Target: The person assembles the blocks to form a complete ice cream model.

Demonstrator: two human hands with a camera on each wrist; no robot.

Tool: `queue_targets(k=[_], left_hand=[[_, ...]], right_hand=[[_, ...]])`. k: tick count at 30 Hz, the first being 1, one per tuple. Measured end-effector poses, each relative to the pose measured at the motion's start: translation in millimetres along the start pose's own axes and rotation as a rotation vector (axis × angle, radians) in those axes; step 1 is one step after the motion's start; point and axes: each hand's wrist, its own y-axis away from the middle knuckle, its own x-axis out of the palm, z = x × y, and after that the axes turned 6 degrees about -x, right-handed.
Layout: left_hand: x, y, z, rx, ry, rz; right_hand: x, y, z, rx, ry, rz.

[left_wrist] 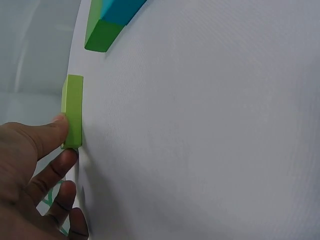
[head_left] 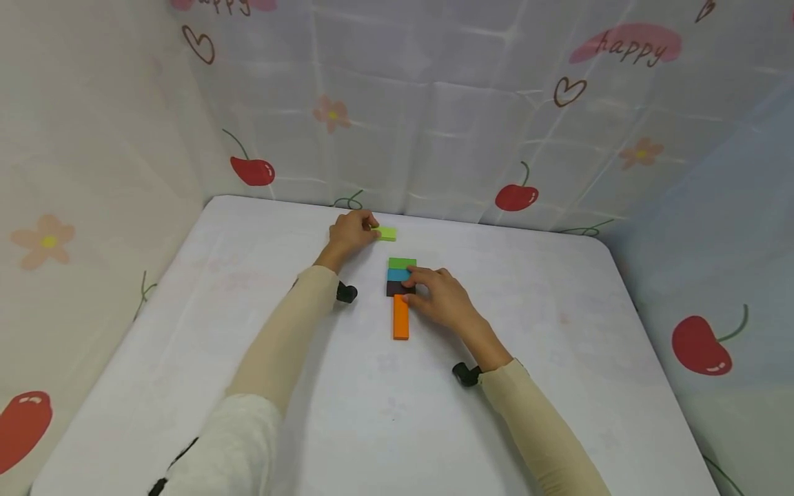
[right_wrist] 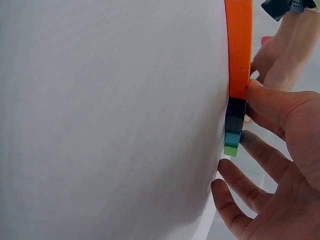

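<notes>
Near the far edge, my left hand point(head_left: 352, 233) pinches the left end of a lime-green block point(head_left: 387, 234) between thumb and forefinger. In the left wrist view, this lime-green block point(left_wrist: 74, 111) stands with the thumb against one side. Closer in, a green block point(head_left: 402, 263), a blue block point(head_left: 398, 275) and a dark block point(head_left: 398, 288) lie side by side, touching. An orange block point(head_left: 401, 317) extends from the dark one toward me. From the right, my right hand point(head_left: 443, 296) touches this group, its thumb by the orange-dark join and its other fingers loosely extended.
The blocks lie on a white-covered table point(head_left: 397, 413). A patterned curtain point(head_left: 422, 124) with cherries and hearts rises right behind its far edge. Black wrist cameras point(head_left: 347, 293) sit at both wrists, low over the surface.
</notes>
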Motion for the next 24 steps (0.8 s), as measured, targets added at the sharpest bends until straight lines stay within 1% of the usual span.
queue_targets(k=[5, 12, 18, 20, 24], left_hand=[[6.4, 1.7, -8.8, 0.008, -0.001, 0.013], [9.1, 3.5, -25.7, 0.045, -0.036, 0.043], [15.0, 2.0, -36.2, 0.076, -0.055, 0.082], [16.6, 1.4, -38.5, 0.076, -0.069, 0.093], [19.0, 1.6, -40.5, 0.051, -0.078, 0.112]], right_hand=[[1, 0.6, 0, 0.005, -0.006, 0.001], [1, -0.5, 0, -0.006, 0.006, -0.019], [1, -0.3, -3, -0.002, 0.013, -0.023], [1, -0.4, -3, -0.002, 0.009, -0.024], [2, -0.1, -3, -0.003, 0.005, -0.017]])
